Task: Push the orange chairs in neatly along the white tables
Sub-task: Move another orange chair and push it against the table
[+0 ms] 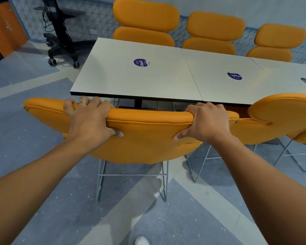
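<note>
At table edge [136, 94], both hands grip padded orange chair [148, 137] w/ wire legs.

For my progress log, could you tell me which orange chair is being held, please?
The nearest chair, at the leftmost table: the left hand and right hand grip its backrest. No hand touches the other chairs.

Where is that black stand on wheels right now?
In the head view, the black stand is at the upper left, on the floor just past the far left corner of the white tables, close to the patterned wall.
</note>
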Action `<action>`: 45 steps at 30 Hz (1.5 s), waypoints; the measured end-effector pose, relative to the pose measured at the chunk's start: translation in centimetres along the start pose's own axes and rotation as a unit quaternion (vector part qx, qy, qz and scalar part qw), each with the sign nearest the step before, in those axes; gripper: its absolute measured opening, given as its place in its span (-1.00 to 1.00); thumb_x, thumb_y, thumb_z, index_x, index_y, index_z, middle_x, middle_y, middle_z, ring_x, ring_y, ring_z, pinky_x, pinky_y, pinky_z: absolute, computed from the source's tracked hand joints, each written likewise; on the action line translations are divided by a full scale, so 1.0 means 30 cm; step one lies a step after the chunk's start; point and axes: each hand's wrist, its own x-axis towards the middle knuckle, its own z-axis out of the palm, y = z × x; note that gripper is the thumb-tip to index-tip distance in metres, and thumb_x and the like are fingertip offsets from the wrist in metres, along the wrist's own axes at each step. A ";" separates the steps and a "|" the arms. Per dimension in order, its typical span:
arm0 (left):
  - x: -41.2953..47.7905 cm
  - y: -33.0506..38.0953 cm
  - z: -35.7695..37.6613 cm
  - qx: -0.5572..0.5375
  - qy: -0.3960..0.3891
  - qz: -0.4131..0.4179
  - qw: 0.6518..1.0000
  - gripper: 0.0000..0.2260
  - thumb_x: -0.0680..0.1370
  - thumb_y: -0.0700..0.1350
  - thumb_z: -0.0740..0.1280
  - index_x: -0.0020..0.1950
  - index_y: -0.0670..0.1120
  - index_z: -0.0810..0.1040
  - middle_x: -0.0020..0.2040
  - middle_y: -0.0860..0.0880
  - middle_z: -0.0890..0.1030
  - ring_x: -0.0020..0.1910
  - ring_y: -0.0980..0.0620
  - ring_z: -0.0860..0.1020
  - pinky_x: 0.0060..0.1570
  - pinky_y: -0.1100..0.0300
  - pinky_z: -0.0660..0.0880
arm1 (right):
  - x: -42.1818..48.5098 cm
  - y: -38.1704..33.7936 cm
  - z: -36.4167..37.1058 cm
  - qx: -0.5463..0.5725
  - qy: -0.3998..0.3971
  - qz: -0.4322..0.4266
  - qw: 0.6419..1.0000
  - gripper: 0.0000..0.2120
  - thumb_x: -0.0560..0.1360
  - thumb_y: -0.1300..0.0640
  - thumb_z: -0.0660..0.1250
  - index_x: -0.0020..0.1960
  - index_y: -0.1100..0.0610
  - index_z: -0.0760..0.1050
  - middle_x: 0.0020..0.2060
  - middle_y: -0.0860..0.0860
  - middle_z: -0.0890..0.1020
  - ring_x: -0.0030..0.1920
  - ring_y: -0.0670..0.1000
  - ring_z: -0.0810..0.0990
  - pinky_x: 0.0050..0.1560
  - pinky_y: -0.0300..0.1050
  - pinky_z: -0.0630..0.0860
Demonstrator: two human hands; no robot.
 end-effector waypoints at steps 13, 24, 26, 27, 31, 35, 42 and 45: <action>0.190 0.107 0.120 0.014 0.024 -0.020 0.999 -0.36 0.15 0.39 0.47 0.08 0.05 0.53 0.04 -0.05 0.56 0.14 -0.18 0.43 0.17 -0.14 0.15 | 0.215 0.153 0.085 0.016 0.023 -0.001 1.000 -0.10 -0.04 -0.70 0.22 0.07 -0.13 0.57 -0.20 -0.09 0.55 -0.08 0.06 0.49 -0.02 0.01 0.30; 0.377 0.099 0.195 0.018 0.023 -0.027 0.999 -0.38 0.18 0.41 0.44 0.07 0.06 0.53 0.04 -0.05 0.55 0.15 -0.19 0.42 0.19 -0.16 0.16 | 0.410 0.203 0.124 0.013 0.025 -0.007 1.000 -0.12 -0.02 -0.70 0.26 0.06 -0.12 0.57 -0.17 -0.06 0.58 -0.04 0.08 0.51 0.03 0.05 0.34; 0.398 0.095 0.205 0.020 0.022 -0.025 0.999 -0.38 0.18 0.41 0.44 0.07 0.06 0.53 0.04 -0.05 0.55 0.15 -0.19 0.42 0.18 -0.16 0.17 | 0.435 0.207 0.131 0.014 0.028 -0.007 0.999 -0.13 -0.02 -0.70 0.26 0.05 -0.12 0.57 -0.18 -0.06 0.57 -0.05 0.08 0.51 0.03 0.06 0.35; 0.406 0.094 0.209 0.020 0.023 -0.025 0.999 -0.38 0.18 0.41 0.44 0.07 0.06 0.53 0.03 -0.05 0.55 0.14 -0.19 0.42 0.18 -0.17 0.17 | 0.444 0.209 0.134 0.014 0.028 -0.008 0.999 -0.13 -0.02 -0.70 0.25 0.04 -0.12 0.57 -0.19 -0.06 0.57 -0.05 0.08 0.51 0.03 0.06 0.34; 0.418 0.090 0.216 0.021 0.020 -0.028 0.999 -0.38 0.17 0.42 0.44 0.06 0.07 0.53 0.03 -0.04 0.55 0.13 -0.18 0.42 0.18 -0.16 0.17 | 0.458 0.213 0.141 0.009 0.030 -0.013 0.999 -0.12 -0.02 -0.70 0.23 0.05 -0.12 0.57 -0.19 -0.07 0.57 -0.06 0.07 0.50 0.01 0.04 0.32; 0.412 0.094 0.211 0.024 0.010 -0.031 0.999 -0.38 0.17 0.42 0.43 0.08 0.09 0.53 0.03 -0.01 0.55 0.13 -0.16 0.42 0.21 -0.14 0.14 | 0.451 0.213 0.143 -0.006 0.030 -0.018 0.999 -0.14 -0.01 -0.71 0.21 0.03 -0.13 0.55 -0.21 -0.09 0.54 -0.08 0.06 0.50 0.01 0.05 0.35; 0.402 0.093 0.194 0.029 -0.023 -0.029 0.999 -0.33 0.18 0.45 0.40 0.16 0.11 0.48 0.08 -0.01 0.52 0.16 -0.16 0.44 0.27 -0.15 0.10 | 0.441 0.212 0.144 -0.014 0.027 -0.027 0.999 -0.13 0.00 -0.70 0.21 0.07 -0.13 0.54 -0.18 -0.10 0.54 -0.06 0.06 0.50 -0.04 0.03 0.30; 0.398 0.091 0.184 0.019 -0.042 -0.029 0.999 -0.32 0.21 0.44 0.40 0.23 0.14 0.45 0.14 0.01 0.51 0.21 -0.14 0.42 0.31 -0.14 0.06 | 0.436 0.211 0.140 -0.009 0.021 -0.030 0.999 -0.12 0.02 -0.70 0.20 0.10 -0.14 0.53 -0.14 -0.10 0.55 -0.02 0.06 0.50 -0.05 0.02 0.25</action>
